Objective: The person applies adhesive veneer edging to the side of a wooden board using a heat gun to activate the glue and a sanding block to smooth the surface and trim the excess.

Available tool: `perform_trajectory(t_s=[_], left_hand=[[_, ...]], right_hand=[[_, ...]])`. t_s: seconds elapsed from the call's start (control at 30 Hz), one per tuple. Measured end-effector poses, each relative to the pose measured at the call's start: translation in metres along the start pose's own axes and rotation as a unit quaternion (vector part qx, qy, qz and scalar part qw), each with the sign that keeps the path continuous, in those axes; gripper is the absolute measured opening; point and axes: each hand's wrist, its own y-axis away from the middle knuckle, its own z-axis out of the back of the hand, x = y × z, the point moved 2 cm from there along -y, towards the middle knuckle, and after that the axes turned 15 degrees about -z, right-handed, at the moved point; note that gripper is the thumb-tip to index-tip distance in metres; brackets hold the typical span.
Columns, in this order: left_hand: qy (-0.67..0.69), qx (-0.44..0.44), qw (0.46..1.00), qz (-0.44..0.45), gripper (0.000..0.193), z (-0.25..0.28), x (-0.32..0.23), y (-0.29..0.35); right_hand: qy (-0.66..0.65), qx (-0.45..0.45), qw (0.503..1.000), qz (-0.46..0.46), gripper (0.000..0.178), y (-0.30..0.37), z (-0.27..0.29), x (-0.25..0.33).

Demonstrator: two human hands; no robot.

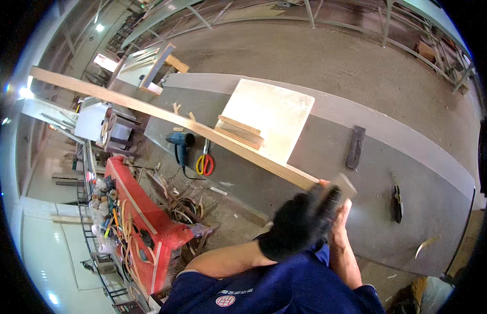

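In the lower centre, the gloved left hand (300, 224) grips a blurred pale block (345, 187) near the wooden strip's (243, 149) end; the right hand's (339, 222) fingers, partly hidden, I cannot tell.

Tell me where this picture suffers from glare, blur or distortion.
Head view: glare washes out part of the pale board; the gloved left hand and adjacent pale block look blurred; the gray tabletop bows at its far edge; a lamp flares.

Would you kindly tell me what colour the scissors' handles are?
The scissors' handles are red and yellow, showing best in the head view.
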Motion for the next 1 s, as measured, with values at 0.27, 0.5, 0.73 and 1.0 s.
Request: perform_trajectory(t_s=[0.27,0.5,0.73,1.0], left_hand=[[0.022,-0.024,0.998,0.045,0.063,-0.013,0.022,0.04],[-0.203,-0.113,0.945,0.231,0.05,0.096,0.194,0.101],[-0.103,-0.23,0.917,0.308,0.05,0.047,0.181,0.208],[0.009,-0.038,0.912,0.408,0.06,-0.115,0.237,0.28]], right_hand=[[0.112,-0.041,0.982,0.149,0.046,-0.011,0.002,-0.003],[0.347,-0.092,0.898,0.257,0.031,-0.011,-0.005,0.007],[0.288,-0.073,0.921,0.254,0.031,-0.016,-0.001,-0.01],[0.257,-0.154,0.927,0.226,0.021,-0.019,0.029,-0.037]])
